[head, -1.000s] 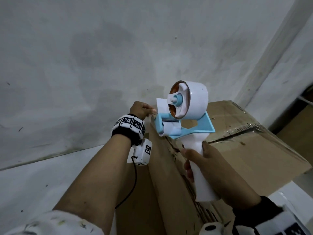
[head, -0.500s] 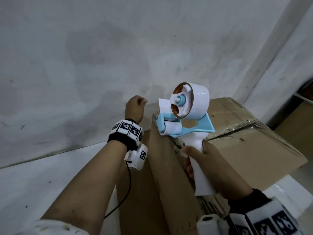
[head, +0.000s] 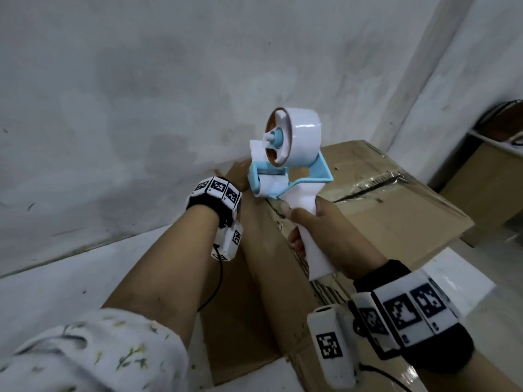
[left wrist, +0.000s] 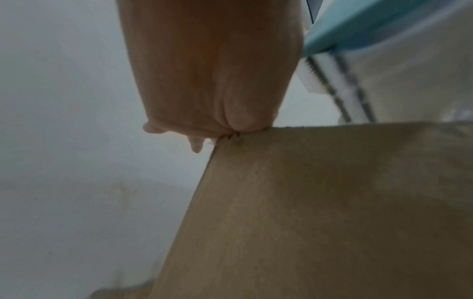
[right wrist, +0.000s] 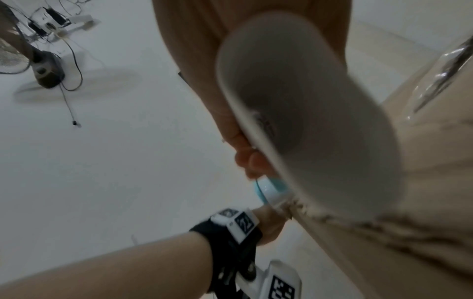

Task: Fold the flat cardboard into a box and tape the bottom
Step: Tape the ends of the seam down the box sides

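Note:
A brown cardboard box (head: 382, 222) stands on the floor with its flaps closed on top. Clear tape (head: 376, 182) runs along the seam towards the right edge. My right hand (head: 319, 224) grips the white handle of a white and blue tape dispenser (head: 294, 148), whose roller end sits at the box's near left top edge. My left hand (head: 236, 176) lies with straight fingers on that corner, just left of the roller. In the left wrist view the palm (left wrist: 210, 81) presses the box corner (left wrist: 320, 212) beside the serrated blade (left wrist: 330, 85). The right wrist view shows the handle (right wrist: 307, 113) up close.
A grey wall (head: 169, 94) rises right behind the box. White floor (head: 70, 278) lies to the left. Another cardboard box (head: 486, 182) stands under a shelf at the right. A floor fan (right wrist: 38, 66) with loose cables stands further off.
My left hand was curled at the dispenser's tape end, then lifted, and now lies flat on the box corner. The dispenser has stayed at the box's edge in my right hand.

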Demonstrator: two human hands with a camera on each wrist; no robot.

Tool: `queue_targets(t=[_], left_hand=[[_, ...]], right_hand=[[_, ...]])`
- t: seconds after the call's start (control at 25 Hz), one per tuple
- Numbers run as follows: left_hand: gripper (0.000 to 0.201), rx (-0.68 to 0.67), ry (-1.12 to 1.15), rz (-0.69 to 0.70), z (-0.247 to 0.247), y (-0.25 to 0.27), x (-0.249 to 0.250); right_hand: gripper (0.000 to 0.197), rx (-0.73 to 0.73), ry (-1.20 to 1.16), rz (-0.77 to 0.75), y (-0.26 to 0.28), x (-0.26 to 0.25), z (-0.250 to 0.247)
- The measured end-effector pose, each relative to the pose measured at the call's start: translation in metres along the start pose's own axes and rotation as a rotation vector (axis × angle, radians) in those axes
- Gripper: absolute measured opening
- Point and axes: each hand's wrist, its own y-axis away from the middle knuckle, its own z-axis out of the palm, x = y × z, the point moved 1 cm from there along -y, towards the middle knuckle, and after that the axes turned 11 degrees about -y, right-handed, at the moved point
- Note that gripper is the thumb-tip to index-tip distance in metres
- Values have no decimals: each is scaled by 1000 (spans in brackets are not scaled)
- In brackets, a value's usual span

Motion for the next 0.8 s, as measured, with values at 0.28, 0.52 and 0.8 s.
queue_targets(t=[0.28,0.52,0.8], left_hand=[[51,-19,24,50,19,-20,-13],[59,149,-168,-135,4,3,7],[55,141,-174,50,37,58,25]], right_hand=[[8,120,-62,171,109,37,-56],[17,298,-287,227,134,75,-50],[23,363,-251,149,122,103,-48]])
